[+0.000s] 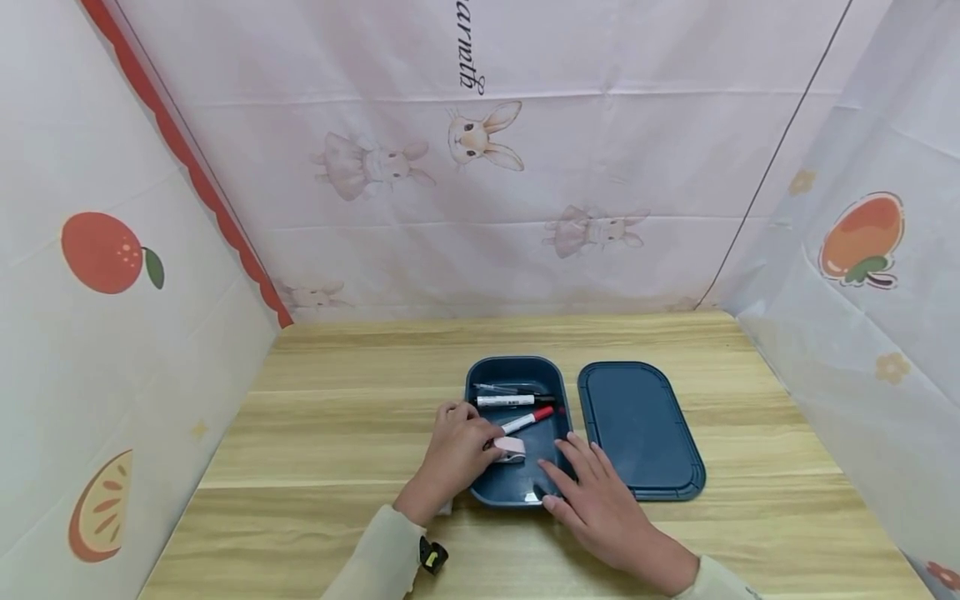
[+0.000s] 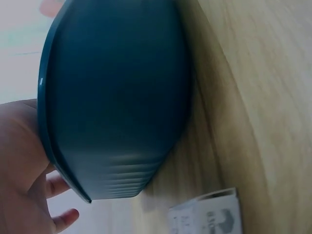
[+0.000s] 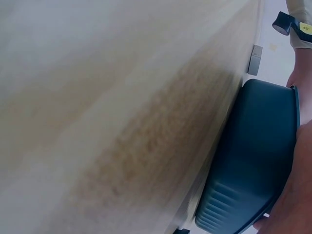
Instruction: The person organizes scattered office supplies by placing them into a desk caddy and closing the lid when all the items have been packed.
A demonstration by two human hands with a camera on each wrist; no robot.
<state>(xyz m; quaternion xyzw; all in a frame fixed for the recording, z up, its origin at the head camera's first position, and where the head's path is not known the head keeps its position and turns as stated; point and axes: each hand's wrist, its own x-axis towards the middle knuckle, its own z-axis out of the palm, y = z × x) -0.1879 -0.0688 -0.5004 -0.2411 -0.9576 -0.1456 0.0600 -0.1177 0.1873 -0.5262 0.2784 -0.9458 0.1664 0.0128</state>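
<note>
A dark blue box (image 1: 536, 477) with rounded corners stands uncovered on the table. My left hand (image 1: 457, 446) reaches over its left wall and pinches a small pale pink and white object (image 1: 512, 450) low inside; its exact kind I cannot tell. Beyond those fingers lie a white marker with a red cap (image 1: 527, 421), a white marker with a black cap (image 1: 506, 401) and a clear pen (image 1: 501, 389). At the right front rim my right hand (image 1: 600, 504) lies with fingers spread and extended, fingertips over the box. The left wrist view shows the box's outer wall (image 2: 117, 87).
Right of the box lies its flat dark blue lid (image 1: 637, 425). A small printed white carton (image 2: 207, 214) sits on the wood-grain table (image 1: 337, 417) just left of the box, mostly hidden by my left arm in the head view. Printed cloth walls (image 1: 525, 275) border the table.
</note>
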